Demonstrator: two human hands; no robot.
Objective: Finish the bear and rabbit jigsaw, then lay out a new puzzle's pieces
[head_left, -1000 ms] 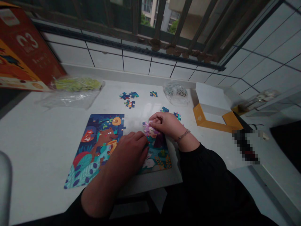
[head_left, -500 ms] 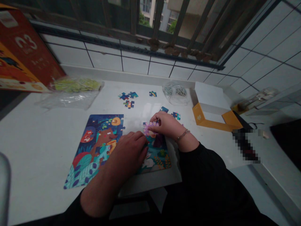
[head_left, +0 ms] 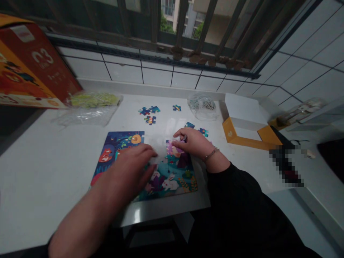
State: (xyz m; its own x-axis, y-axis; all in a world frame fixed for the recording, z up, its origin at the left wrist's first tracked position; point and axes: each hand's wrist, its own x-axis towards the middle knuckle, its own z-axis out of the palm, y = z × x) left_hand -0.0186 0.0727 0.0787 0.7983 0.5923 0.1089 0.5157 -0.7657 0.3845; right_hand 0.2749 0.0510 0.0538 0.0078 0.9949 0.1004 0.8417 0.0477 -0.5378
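A colourful animal jigsaw puzzle [head_left: 170, 182] lies on the counter, its left and right sides joined along the lower part, with a gap at the top middle. My right hand [head_left: 192, 141] is at the puzzle's upper right, thumb and fingers pinched at a purple puzzle piece [head_left: 172, 147]. My left hand [head_left: 135, 163] hovers over the puzzle's left half, thumb and fingers apart and slightly blurred, holding nothing I can see. It hides much of the picture there. Loose puzzle pieces [head_left: 150, 120] lie beyond the puzzle, and one [head_left: 203, 132] is just past my right hand.
A clear bag with green pieces [head_left: 94, 100] lies at back left beside a large red-orange box [head_left: 40, 68]. Another clear bag [head_left: 202, 106] is at the back, left of an open yellow box [head_left: 249, 138]. A tiled wall and barred window stand behind.
My left hand has moved left from the middle of the puzzle, uncovering the white rabbits in its lower middle. My right hand stays at the purple piece. The view has shifted slightly.
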